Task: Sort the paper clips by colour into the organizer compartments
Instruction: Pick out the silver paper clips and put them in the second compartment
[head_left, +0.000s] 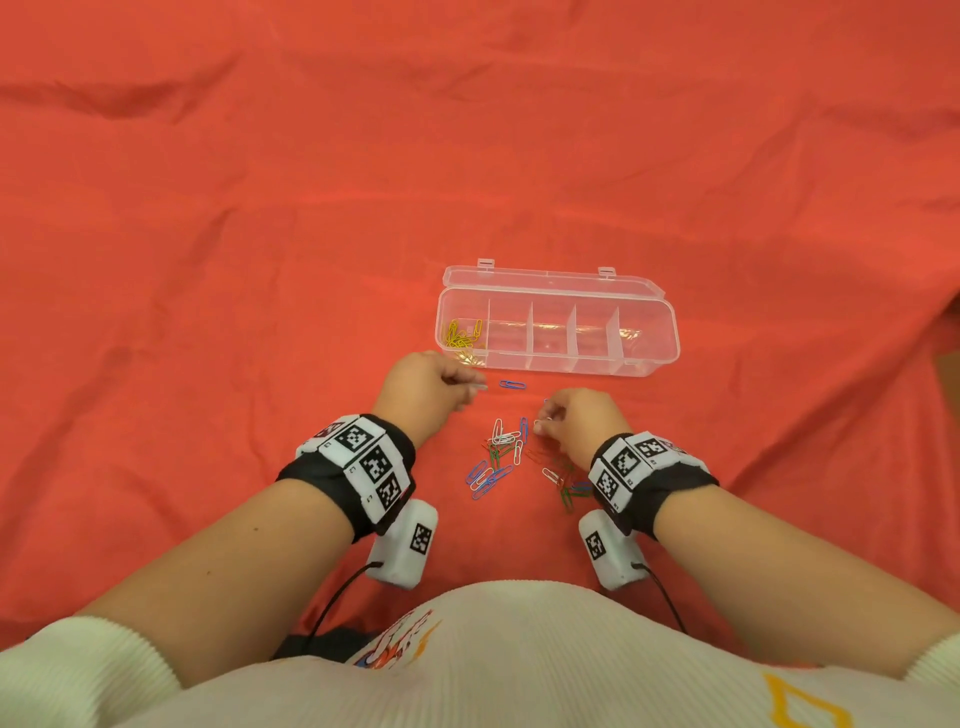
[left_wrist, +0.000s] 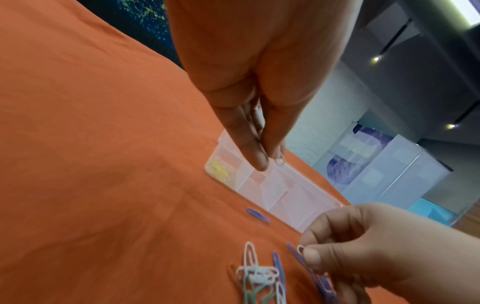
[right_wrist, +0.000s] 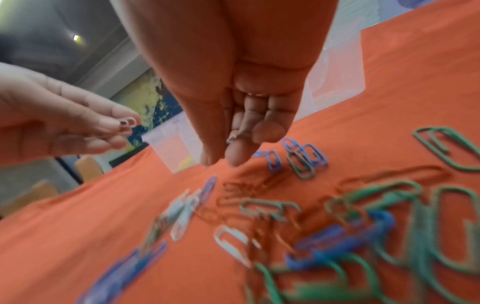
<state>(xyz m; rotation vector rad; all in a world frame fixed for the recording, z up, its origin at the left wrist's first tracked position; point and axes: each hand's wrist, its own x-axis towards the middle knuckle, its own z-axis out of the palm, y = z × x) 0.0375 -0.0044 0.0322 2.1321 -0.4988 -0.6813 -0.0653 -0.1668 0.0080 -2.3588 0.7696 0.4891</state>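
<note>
1. While both hands sit just below the organizer (head_left: 558, 322) at frame centre, I read the step as: white clips go into a compartment of their own.
2. Left hand (head_left: 423, 387): fingers pinched on a white clip (head_left: 479, 386), lower-left of the box. Clip lies about horizontal in the head view, free end pointing right toward the lone blue clip (head_left: 513, 385).
3. Right hand (head_left: 574, 418): thumb and forefinger clamped on another white clip (left_wrist: 300, 248); only its loop end shows, pointing away from the palm. I can't tell its long axis.
4. Organizer: lid open toward the top of the frame, long axis left-right, five compartments in a row. Yellow clips (head_left: 462, 335) fill the leftmost one; the other four look empty.
5. Loose pile (head_left: 501, 457) lies between the wrists in lower centre: white, blue, green and red clips, mixed headings, some overlapping.
6. To do it well, I'd carry each clip over the second compartment before letting go, drop from low so it doesn't bounce across a divider, and keep clear of the yellow cell.
7. Risk as I judge it: overlapping clips in the pile may hook together, so I'd lift one and check nothing trails.
8. Red clips on the red cloth (head_left: 208, 260) are hard to see; I'd leave them for last.
</note>
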